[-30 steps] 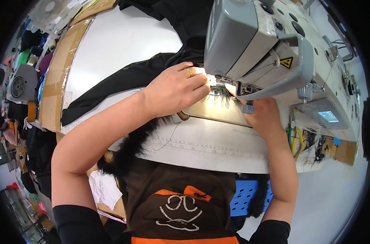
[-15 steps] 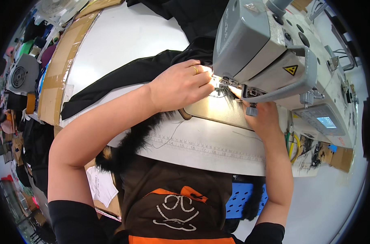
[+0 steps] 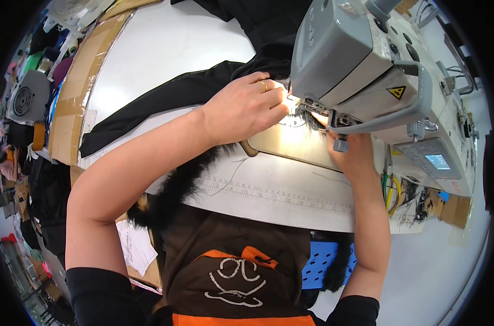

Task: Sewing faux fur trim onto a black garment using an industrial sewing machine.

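Under the lit head of a grey and white sewing machine (image 3: 334,60) lies black cloth (image 3: 165,98) with a shaggy black fur trim (image 3: 310,120) beside the presser foot. My left hand (image 3: 247,106), a ring on one finger, is closed with its fingertips at the work just left of the needle area, holding the black cloth. My right hand (image 3: 353,155) reaches in from the right below the machine head. Its fingertips, partly hidden by the machine, pinch at the fur trim. A longer stretch of black fur (image 3: 176,190) hangs over the table's front edge beneath my left forearm.
A ruler scale (image 3: 274,198) runs along the front of the white table (image 3: 176,38). Yellow- and green-handled tools (image 3: 391,190) lie right of my right wrist. The machine's control panel (image 3: 434,161) is at the right. Taped cardboard (image 3: 86,81) borders the left side.
The whole view has shifted slightly, so the machine appears farther right. The fur by the presser foot looks more bunched. Both hands stay at the work, with the right fingers drawn slightly nearer the machine.
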`<state>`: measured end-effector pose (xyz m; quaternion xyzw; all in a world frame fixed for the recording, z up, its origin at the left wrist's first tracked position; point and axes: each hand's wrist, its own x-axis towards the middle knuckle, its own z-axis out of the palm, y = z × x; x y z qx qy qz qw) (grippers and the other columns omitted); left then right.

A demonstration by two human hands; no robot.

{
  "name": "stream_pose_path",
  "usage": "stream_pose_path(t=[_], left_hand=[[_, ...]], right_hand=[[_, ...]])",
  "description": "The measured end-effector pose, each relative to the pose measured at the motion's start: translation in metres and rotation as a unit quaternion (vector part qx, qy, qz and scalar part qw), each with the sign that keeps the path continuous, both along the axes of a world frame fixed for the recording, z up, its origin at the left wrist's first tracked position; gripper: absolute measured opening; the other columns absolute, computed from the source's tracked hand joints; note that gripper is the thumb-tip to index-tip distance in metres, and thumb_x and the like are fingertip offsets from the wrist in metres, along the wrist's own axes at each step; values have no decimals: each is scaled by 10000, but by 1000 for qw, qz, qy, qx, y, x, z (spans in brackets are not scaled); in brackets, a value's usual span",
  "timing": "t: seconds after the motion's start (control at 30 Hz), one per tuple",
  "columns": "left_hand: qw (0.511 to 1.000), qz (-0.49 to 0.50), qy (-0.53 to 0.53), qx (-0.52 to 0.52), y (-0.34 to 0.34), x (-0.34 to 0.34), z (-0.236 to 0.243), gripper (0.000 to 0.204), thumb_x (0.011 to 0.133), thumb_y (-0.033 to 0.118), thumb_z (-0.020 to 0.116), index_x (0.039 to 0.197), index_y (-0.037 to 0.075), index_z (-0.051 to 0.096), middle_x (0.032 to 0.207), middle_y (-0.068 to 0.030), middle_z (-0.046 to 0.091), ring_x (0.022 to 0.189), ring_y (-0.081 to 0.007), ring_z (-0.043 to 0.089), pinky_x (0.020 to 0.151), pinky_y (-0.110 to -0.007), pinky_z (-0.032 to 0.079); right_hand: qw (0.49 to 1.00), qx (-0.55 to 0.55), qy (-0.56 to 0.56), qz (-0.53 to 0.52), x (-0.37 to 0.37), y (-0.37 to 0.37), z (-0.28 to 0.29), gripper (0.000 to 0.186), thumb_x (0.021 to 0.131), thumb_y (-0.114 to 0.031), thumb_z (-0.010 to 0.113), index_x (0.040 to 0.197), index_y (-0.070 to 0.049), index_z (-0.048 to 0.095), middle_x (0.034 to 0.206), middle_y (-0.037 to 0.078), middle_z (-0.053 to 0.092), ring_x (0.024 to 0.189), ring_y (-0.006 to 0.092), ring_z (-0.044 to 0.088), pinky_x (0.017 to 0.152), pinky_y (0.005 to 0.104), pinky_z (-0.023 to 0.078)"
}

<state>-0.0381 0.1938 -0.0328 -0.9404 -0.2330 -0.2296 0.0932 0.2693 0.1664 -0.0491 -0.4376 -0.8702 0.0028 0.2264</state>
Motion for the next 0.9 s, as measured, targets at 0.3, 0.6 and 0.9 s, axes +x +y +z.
stream_pose_path(t=[0.3,0.6,0.9], left_hand=[[999,22,-29,26,0,1,0,129,901,139,672,1014,92,635,1054,-50,663,1090,-238,656,987,-386,521],[997,46,-36,-49,-43,-5,6,311,803,160,711,1088,53,644,1080,-63,637,1010,-253,645,876,-363,548],[995,60,-46,-58,-43,-6,4,306,818,156,729,1082,42,625,1152,-102,661,1095,-295,646,1060,-436,529]], right_hand=[[998,-33,-56,-22,7,2,-6,161,821,-22,780,894,-65,643,898,136,663,899,397,663,826,475,533],[998,-43,-5,45,-4,-13,34,195,843,-149,786,1026,-100,743,1020,105,722,898,358,698,768,490,558],[995,-39,-15,87,-23,-15,21,347,883,-76,791,1196,-227,798,1163,15,747,1028,279,696,898,419,557]])
